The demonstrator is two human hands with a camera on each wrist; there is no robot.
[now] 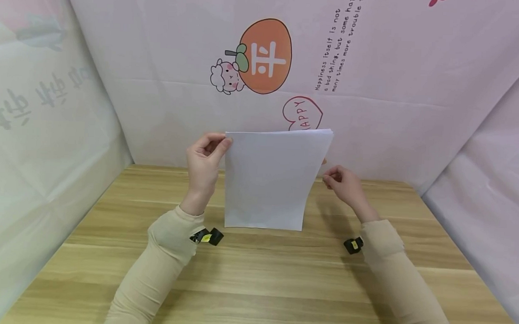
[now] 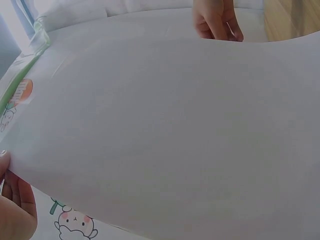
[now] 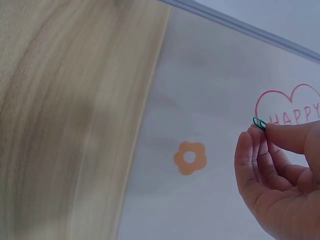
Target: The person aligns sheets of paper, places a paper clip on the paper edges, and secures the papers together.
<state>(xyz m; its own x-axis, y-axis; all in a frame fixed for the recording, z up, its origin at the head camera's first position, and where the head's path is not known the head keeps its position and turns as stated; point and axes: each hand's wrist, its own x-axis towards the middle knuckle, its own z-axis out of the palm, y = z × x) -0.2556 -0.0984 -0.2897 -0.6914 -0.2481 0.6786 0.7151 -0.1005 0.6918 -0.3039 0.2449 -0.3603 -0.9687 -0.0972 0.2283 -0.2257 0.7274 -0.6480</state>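
Note:
My left hand point(image 1: 204, 162) pinches the upper left corner of some white paper point(image 1: 269, 181) between thumb and fingers. The paper stands upright above the table, its right side bending slightly; layered edges point(image 3: 240, 27) in the right wrist view show more than one sheet. To the right of the paper and apart from it, my right hand point(image 1: 346, 186) pinches a small green paper clip point(image 3: 258, 123) between thumb and fingertips. In the head view the clip cannot be made out. The left wrist view has the paper point(image 2: 165, 130) across most of it.
A wooden table point(image 1: 272, 286) lies beneath both hands. Behind it hangs a printed white cloth point(image 1: 166, 120) with an orange fruit, a sheep and lettering. More cloth point(image 1: 41, 140) closes off the left and right sides. Each wrist carries a small black camera point(image 1: 216, 237).

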